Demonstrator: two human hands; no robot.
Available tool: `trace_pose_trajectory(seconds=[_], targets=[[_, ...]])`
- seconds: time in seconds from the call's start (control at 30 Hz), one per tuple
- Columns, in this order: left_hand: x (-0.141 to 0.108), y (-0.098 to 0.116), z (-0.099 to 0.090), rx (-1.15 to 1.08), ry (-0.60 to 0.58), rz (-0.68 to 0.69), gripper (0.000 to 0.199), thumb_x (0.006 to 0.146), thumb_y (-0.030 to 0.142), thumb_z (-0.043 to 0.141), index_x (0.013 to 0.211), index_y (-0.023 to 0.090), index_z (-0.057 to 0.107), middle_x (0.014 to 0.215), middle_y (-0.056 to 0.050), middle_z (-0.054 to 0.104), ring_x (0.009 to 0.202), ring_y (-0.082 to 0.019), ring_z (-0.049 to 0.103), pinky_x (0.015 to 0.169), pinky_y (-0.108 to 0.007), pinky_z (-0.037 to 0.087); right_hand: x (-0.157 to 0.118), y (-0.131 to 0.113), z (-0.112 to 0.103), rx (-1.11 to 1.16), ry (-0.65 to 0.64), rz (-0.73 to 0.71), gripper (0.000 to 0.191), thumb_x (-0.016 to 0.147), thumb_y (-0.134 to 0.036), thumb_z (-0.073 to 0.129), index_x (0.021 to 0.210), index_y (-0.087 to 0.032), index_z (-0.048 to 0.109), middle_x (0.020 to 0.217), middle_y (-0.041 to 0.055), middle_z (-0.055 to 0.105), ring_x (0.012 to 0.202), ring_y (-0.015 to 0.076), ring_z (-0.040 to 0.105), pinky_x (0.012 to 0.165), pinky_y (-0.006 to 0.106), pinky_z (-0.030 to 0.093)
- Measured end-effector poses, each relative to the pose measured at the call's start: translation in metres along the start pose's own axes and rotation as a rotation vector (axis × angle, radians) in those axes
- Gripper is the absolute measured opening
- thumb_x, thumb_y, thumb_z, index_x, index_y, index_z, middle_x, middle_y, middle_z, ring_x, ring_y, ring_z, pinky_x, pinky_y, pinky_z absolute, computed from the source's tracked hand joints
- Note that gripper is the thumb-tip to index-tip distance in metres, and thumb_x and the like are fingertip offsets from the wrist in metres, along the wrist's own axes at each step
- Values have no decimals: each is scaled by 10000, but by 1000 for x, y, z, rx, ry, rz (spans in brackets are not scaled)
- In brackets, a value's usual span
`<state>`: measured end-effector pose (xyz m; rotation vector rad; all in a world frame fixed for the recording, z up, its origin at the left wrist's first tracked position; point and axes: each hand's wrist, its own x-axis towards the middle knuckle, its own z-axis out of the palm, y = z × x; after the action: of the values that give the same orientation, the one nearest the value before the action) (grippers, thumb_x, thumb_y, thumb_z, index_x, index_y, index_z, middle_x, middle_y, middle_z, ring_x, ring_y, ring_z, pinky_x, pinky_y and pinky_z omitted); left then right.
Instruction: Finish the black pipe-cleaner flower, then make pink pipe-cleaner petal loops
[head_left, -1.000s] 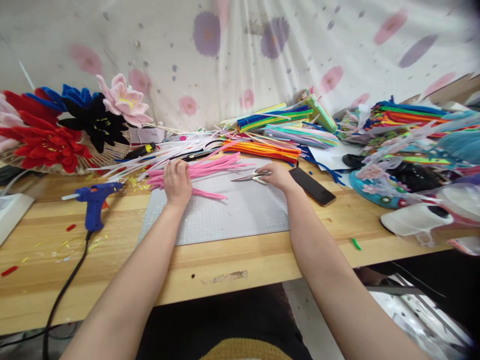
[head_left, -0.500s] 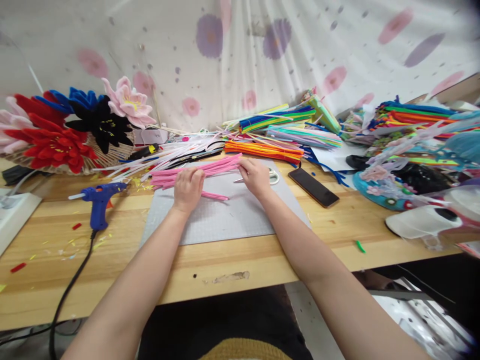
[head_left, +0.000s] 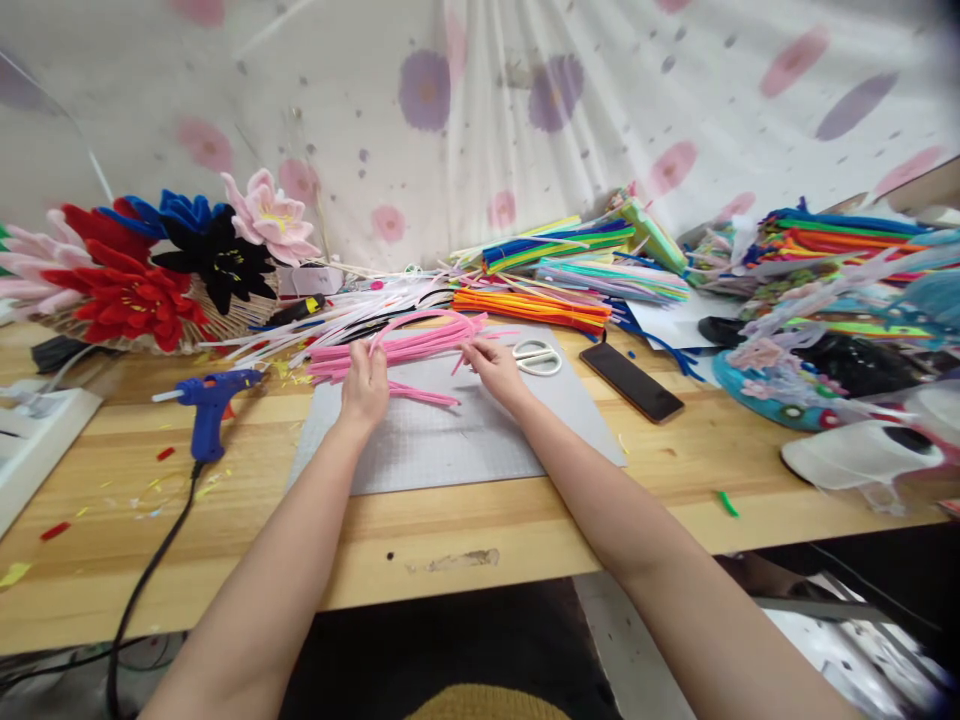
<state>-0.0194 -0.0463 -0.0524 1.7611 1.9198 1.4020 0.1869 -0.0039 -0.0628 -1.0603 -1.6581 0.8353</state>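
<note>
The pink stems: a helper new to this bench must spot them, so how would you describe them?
On the wooden table, find the grey mat in the middle. Across its far left part, at the left hand, lies a bundle of fuzzy pink stems. Their stronger pink sets them apart from the orange bundle and the pale stems behind.

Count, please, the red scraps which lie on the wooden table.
2. One red scrap lies just left of the blue glue gun; the second red scrap is farther left, nearer the front edge of the table. More may be hidden behind other things.
</note>
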Motion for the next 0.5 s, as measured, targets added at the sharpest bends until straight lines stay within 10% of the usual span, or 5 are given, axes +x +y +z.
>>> trace_pose_trajectory(seconds=[0.17,0.33,0.5], targets=[[-7,6,15,-160,14,-39,256,919,339,309,857,189,506,710,-24,549,670,-143,562,682,-305,462,-6,-5,9,358,-119,118,385,676,-563,618,742,-207,487,599,-34,555,479,76,395,461,210,297],[-13,19,13,-455,-461,-473,159,838,239,480,763,143,583,641,-15,591,655,-141,622,659,-306,531,-8,-8,6,445,-154,161,362,651,-499,672,672,-191,485,585,-41,542,454,53,366,422,199,254],[-24,24,10,-653,-565,-576,89,767,196,608,772,108,617,730,-54,670,697,-141,664,691,-287,541,-9,-11,10,437,-203,139,318,659,-464,670,669,-191,509,601,-35,556,466,56,387,418,197,263]])
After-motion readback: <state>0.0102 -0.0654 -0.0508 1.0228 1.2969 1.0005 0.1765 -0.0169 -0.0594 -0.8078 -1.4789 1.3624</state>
